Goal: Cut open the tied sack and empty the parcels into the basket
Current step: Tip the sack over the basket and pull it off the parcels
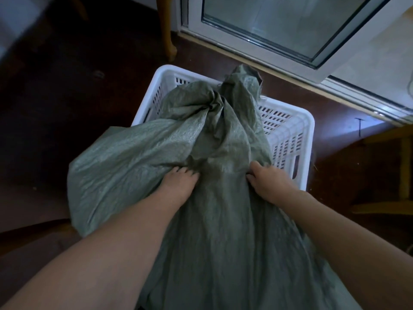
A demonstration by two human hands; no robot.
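Looking down, you see a dark brown floor [73, 90] that is smooth and a bit shiny. Past the fingers, at the far side, stands a white door [290, 25] with a big glass pane. A wooden leg [166, 27] stands on the floor far beyond the left fingers. More pale wood [404, 166] shows out past the right fingers, but it is cut off and hard to name.

A white basket [297, 128] sits on the floor just beyond the fingers. It is plastic, with round corners and many small slots in its walls. A green sack [134, 166] lies over its near rim and fills most of it. The sack is thin woven stuff, crinkly and full of folds. Beyond the fingers it is bunched into a twisted neck [214, 104], and a floppy end [243, 79] pokes up by the far rim.

The left hand [178, 184] presses on the sack with its fingers [183, 172] close together and bent, digging into a fold. The right hand [268, 180] is closed on a pinch of sack, its fingers [252, 177] curled under the cloth.

No parcels show; the sack hides its inside. The near end of the sack runs off the bottom edge, between the arms. The room is dim, so the far left corner is only a blur.
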